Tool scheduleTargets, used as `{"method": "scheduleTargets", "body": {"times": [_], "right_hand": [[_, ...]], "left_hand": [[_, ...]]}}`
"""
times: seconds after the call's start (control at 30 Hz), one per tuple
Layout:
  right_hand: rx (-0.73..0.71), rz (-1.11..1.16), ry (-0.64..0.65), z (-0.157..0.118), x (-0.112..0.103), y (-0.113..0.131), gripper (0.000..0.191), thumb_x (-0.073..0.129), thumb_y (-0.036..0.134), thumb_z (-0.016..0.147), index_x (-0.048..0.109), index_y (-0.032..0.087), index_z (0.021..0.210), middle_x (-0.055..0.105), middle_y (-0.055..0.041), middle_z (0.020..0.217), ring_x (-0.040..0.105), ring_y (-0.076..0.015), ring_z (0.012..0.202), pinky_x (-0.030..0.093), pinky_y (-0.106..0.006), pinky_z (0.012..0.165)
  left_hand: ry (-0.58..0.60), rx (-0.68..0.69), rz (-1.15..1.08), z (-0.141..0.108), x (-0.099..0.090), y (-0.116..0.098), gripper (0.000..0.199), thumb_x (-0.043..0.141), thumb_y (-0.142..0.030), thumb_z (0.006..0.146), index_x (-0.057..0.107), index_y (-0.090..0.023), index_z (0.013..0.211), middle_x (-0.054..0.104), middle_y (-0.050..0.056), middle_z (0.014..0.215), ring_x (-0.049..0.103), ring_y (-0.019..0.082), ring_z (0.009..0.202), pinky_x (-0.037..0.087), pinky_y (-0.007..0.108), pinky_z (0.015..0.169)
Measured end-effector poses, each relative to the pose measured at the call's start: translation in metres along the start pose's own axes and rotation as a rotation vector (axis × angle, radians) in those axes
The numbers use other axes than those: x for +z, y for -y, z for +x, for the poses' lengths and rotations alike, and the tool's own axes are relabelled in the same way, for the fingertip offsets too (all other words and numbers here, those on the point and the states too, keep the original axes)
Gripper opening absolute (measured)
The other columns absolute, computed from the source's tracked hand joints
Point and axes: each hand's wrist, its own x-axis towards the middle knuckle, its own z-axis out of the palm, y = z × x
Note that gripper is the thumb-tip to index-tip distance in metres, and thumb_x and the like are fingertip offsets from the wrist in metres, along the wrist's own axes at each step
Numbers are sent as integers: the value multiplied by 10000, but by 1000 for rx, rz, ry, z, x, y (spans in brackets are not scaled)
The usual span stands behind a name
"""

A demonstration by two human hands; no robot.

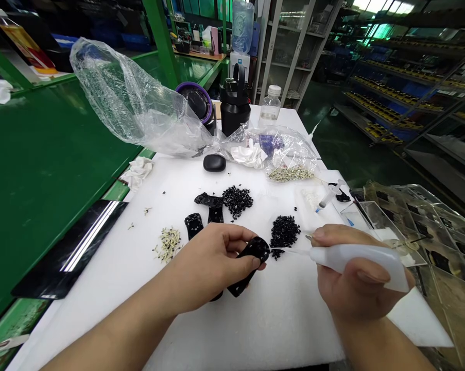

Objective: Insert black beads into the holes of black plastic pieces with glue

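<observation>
My left hand (212, 255) is closed around a glossy black plastic part (258, 248), held tilted above the white work surface. My right hand (365, 299) grips a white squeeze bottle (359, 262); its thin nozzle (294, 251) points left, the tip close to the part's right end. Whether tip and part touch, I cannot tell. A small metal tip (308, 236) shows by my right fingers, its other end hidden. Beyond the hands lie two piles of tiny black pieces, one (285, 231) near the nozzle, another (237, 201) farther back. More black parts (216, 210) lie by my left hand.
Small cream-coloured pieces (168, 244) are heaped at left. A syringe (330, 196) and clear compartment trays (425, 221) are at right. Toward the back are a black case (214, 163), plastic bags (139, 111), a black flask (235, 113) and a clear bottle (270, 105). A dark glossy panel (68, 247) lies left.
</observation>
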Motion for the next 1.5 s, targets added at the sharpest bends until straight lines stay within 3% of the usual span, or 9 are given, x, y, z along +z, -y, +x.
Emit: {"method": "scheduleTargets", "body": {"times": [0.17, 0.4, 0.63, 0.83, 0.93, 1.03, 1.2, 1.4, 1.5], "right_hand": [[17, 4, 45, -1, -3, 1, 321, 498, 432, 948, 677, 194, 828, 662, -38, 692, 655, -187, 638, 543, -342, 563], [150, 57, -10, -5, -1, -1, 414, 506, 533, 913, 671, 191, 747, 638, -56, 680, 635, -205, 594, 521, -364, 495], [6, -117, 118, 0, -4, 3, 73, 566, 241, 912, 635, 243, 887, 665, 4, 715, 647, -168, 639, 553, -338, 647], [-31, -138, 182, -2, -8, 0, 94, 579, 157, 881, 628, 237, 894, 666, -4, 720, 656, -181, 667, 553, -344, 652], [-33, -100, 169, -3, -7, -1, 103, 535, 244, 925, 636, 230, 911, 672, -8, 733, 656, -169, 677, 553, -330, 638], [-13, -96, 139, -3, -6, -1, 290, 435, 381, 973, 646, 213, 868, 665, -31, 721, 654, -173, 672, 547, -331, 599], [-9, -80, 117, -4, -3, -1, 312, 447, 421, 970, 657, 213, 870, 667, -28, 711, 654, -174, 663, 538, -330, 585], [174, -15, 78, -9, -2, 0, 416, 502, 527, 916, 694, 197, 751, 668, -65, 729, 642, -202, 621, 512, -357, 533], [272, 121, -29, -4, 0, 1, 442, 527, 564, 887, 696, 187, 730, 634, -58, 671, 626, -202, 588, 505, -359, 519]], "left_hand": [[5, 15, -6, 0, 0, 1, 169, 601, -302, 842, 683, -219, 966, 716, 22, 880, 602, 146, 698, 497, 271, 637], [34, 26, 29, -2, 2, 1, 166, 604, -324, 843, 689, -217, 936, 710, 15, 862, 599, 141, 676, 461, 246, 588], [52, 31, 60, -3, 3, 0, 171, 620, -327, 826, 697, -215, 930, 694, 10, 832, 592, 143, 691, 447, 243, 588], [55, 34, 55, -3, 4, -1, 173, 616, -337, 831, 697, -219, 927, 688, 6, 829, 591, 141, 697, 447, 243, 594], [56, 26, 50, -3, 4, -1, 171, 621, -338, 828, 696, -222, 927, 693, 4, 833, 590, 140, 700, 448, 242, 595], [58, 27, 54, -2, 4, 0, 174, 624, -343, 827, 694, -224, 932, 697, 4, 844, 595, 144, 713, 452, 245, 607], [61, 21, 53, -3, 3, -2, 185, 616, -344, 830, 691, -215, 940, 689, 11, 847, 589, 145, 711, 455, 250, 614], [68, 10, 62, -5, 4, -2, 193, 606, -348, 828, 691, -212, 936, 685, 19, 847, 592, 158, 716, 456, 257, 615], [37, 11, 74, -3, 4, -2, 217, 616, -363, 808, 695, -204, 934, 689, 29, 831, 593, 163, 687, 452, 256, 588]]}}
